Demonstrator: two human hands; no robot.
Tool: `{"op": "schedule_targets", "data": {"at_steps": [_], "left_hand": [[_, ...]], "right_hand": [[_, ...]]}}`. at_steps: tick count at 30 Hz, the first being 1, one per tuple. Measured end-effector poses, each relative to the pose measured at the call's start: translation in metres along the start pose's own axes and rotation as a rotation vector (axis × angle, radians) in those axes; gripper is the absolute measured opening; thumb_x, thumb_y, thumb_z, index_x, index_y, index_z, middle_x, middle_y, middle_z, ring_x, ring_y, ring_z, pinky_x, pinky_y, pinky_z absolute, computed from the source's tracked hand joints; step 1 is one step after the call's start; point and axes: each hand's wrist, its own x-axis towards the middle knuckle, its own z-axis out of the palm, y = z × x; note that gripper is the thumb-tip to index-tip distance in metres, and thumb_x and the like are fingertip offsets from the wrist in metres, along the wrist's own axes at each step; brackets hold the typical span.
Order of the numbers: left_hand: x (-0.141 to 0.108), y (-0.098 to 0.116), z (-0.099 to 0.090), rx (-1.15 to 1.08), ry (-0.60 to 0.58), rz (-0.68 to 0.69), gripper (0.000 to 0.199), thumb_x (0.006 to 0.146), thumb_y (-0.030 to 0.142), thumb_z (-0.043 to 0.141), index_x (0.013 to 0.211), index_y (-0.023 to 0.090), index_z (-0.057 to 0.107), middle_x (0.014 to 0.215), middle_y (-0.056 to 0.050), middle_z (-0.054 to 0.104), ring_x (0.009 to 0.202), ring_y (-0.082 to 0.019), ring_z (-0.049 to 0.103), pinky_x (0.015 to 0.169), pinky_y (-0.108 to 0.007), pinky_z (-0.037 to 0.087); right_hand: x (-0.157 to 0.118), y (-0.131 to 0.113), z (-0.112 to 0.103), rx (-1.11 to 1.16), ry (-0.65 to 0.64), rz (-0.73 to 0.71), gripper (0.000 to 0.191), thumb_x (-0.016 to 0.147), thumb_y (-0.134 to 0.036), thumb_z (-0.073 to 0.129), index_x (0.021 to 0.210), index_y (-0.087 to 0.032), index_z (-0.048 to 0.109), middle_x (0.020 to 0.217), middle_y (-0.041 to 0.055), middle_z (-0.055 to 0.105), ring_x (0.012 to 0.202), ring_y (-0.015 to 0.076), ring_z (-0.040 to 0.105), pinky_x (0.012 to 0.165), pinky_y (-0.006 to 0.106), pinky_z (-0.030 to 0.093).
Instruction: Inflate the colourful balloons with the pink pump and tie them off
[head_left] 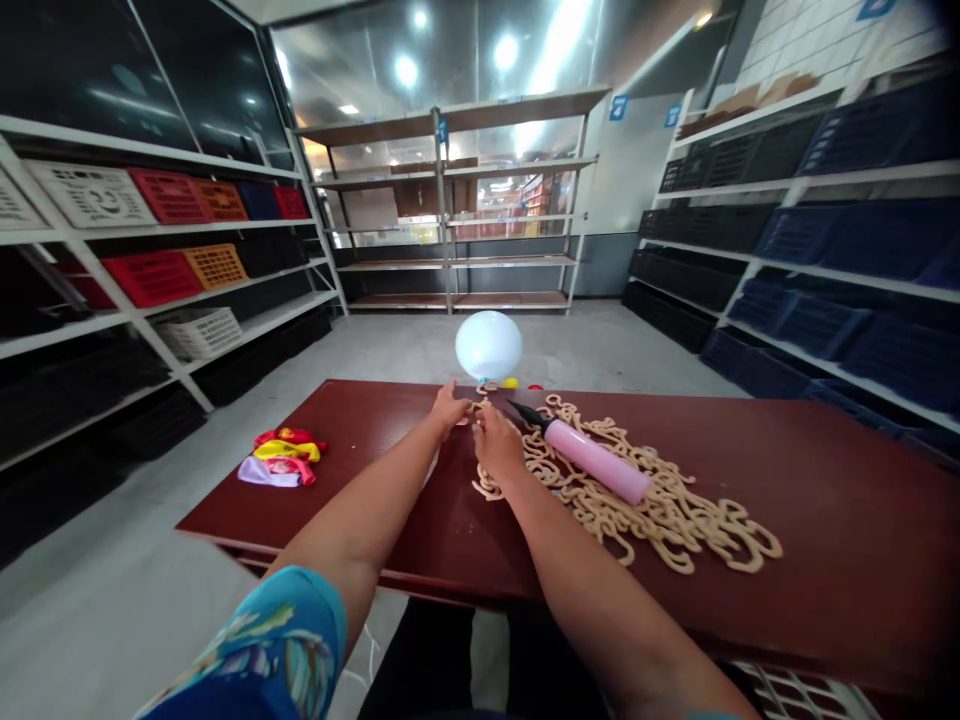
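Observation:
Near the far edge of the dark red table [352, 440], my left hand [450, 408] and my right hand [496, 442] are close together. Their fingers are closed in a pinch, and a small tan curved hook [480, 404] shows between the fingertips. Just beyond them a pale blue inflated balloon [488, 345] stands, its neck by another tan hook [487, 388]. To the right of my right hand spreads a pile of tan S-shaped hooks [675, 510]. A pink hand pump [600, 462] with a black nozzle lies across the pile.
Several uninflated balloons [285, 455], red, yellow, pink and lilac, lie at the table's left. Yellow [511, 383] and red [535, 387] bits show at the far edge. Shelves with crates [169, 275] line the left and right sides; a metal rack [450, 265] stands behind.

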Motion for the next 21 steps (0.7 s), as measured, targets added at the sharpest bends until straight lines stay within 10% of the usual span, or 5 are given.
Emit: {"op": "schedule_targets", "data": {"at_steps": [6, 14, 21], "left_hand": [[-0.018, -0.022, -0.061, 0.374, 0.238, 0.109, 0.046, 0.071, 0.020, 0.054, 0.117, 0.015, 0.053, 0.112, -0.013, 0.055, 0.078, -0.015, 0.060, 0.068, -0.024, 0.046], [-0.053, -0.032, -0.195, 0.828, 0.406, 0.255, 0.028, 0.076, 0.019, 0.045, 0.095, 0.017, 0.066, 0.102, -0.007, 0.062, 0.089, -0.017, 0.057, 0.084, -0.026, 0.041], [-0.079, -0.045, -0.288, 1.022, 0.535, -0.086, 0.029, 0.074, 0.023, 0.050, 0.096, 0.021, 0.068, 0.098, -0.011, 0.065, 0.090, -0.026, 0.058, 0.076, -0.035, 0.043]], "right_hand": [[0.000, 0.006, 0.005, -0.026, -0.028, -0.030, 0.018, 0.079, -0.020, 0.045, 0.096, -0.020, 0.052, 0.097, 0.0067, 0.059, 0.084, 0.0195, 0.055, 0.072, 0.030, 0.039], [0.002, 0.012, 0.010, -0.104, -0.115, -0.026, 0.015, 0.077, -0.024, 0.049, 0.091, -0.021, 0.055, 0.087, 0.0040, 0.063, 0.079, 0.0190, 0.056, 0.066, 0.029, 0.038], [0.001, 0.016, 0.015, -0.095, -0.163, -0.007, 0.015, 0.076, -0.026, 0.051, 0.089, -0.022, 0.056, 0.091, 0.0042, 0.064, 0.081, 0.0191, 0.058, 0.067, 0.029, 0.038]]}}
